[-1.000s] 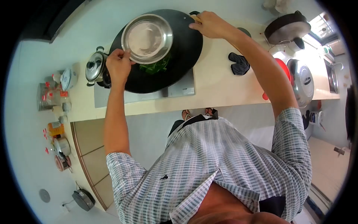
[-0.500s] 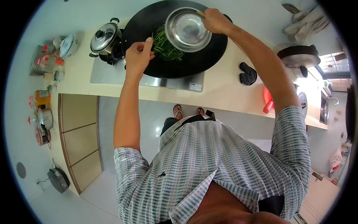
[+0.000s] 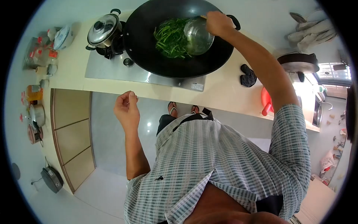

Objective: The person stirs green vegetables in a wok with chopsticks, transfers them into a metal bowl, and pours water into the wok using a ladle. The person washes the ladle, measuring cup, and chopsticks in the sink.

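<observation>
A large black wok (image 3: 141,48) sits over the steel stove (image 3: 108,71). Green leafy vegetables (image 3: 171,38) lie in its middle. My right hand (image 3: 220,24) is closed at the wok's right side, around a light wooden handle that shows only as a short tip. Beside the greens, just below that hand, is a shiny round metal bowl or ladle (image 3: 200,37); how the hand joins it is hidden. My left hand (image 3: 126,107) hangs in front of the counter edge, fingers curled together, with nothing visible in them.
Left of the wok stands a lidded steel pot (image 3: 102,30). A black cloth or mitt (image 3: 247,76) and a red container (image 3: 266,100) lie on the counter to the right. Bottles and jars (image 3: 36,91) line the far left, and a dark pan (image 3: 298,62) is at the right.
My left hand has pulled back from the wok to the front of the counter. The metal vessel has gone from above the wok to lower beside the greens, near my right hand.
</observation>
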Motion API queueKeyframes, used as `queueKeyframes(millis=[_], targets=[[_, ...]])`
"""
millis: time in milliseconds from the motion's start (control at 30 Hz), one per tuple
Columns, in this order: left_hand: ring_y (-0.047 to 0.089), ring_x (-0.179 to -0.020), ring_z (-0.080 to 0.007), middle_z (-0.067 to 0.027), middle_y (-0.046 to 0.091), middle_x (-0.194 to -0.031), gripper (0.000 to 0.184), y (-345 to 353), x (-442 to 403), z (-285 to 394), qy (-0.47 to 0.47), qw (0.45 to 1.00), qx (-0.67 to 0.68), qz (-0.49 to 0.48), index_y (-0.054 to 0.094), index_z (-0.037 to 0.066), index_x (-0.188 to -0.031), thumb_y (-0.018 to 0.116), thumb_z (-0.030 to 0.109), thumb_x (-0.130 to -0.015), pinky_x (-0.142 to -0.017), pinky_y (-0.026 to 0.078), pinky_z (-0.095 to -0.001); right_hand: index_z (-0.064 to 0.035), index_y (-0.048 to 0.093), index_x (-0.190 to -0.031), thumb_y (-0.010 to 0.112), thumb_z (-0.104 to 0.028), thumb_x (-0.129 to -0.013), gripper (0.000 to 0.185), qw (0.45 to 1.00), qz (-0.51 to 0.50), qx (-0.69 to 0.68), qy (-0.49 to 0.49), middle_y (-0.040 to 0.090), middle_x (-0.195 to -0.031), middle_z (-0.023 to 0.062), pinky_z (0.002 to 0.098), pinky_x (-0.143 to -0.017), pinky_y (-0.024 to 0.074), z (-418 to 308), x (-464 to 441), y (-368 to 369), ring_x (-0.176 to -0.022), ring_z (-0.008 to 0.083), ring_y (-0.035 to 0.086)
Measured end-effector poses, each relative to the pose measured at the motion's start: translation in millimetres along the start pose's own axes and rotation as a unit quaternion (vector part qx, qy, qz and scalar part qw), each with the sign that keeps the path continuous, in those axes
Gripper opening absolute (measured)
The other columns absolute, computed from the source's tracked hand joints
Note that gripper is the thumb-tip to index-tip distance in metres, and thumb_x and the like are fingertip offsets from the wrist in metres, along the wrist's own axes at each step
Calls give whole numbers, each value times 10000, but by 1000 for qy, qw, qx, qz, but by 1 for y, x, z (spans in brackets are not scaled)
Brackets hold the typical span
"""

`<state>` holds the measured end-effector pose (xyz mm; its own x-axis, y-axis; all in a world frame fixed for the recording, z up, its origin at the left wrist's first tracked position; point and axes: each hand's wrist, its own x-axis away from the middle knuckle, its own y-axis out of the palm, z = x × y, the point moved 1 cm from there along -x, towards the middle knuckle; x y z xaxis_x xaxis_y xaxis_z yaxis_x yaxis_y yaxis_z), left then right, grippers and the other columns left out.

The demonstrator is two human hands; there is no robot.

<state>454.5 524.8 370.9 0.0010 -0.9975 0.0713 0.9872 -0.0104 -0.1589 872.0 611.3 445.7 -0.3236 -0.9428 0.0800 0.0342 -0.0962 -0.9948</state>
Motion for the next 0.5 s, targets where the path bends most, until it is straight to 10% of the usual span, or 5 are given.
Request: queueKeyframes(millis=[267,500], targets=[[668,-812,-153,-125,680,-896,249,21,-13,18,24,999,20,-20,636,-80,-1025,655,162,-967,-750,580,-294,42,712,-1031,641,-138,-829,279,990,-101,-87,37,671,-1116,297,493,-859,552,18,-1,37,-1022,434,680],[669,-690,-139,-89,677,-793,223,65,-32,65,-1,984,12,-176,655,-74,-961,653,150,-948,-664,575,-279,94,715,-893,558,-10,-774,223,958,-234,-147,73,702,-882,292,449,-682,563,8,15,47,-754,395,718]])
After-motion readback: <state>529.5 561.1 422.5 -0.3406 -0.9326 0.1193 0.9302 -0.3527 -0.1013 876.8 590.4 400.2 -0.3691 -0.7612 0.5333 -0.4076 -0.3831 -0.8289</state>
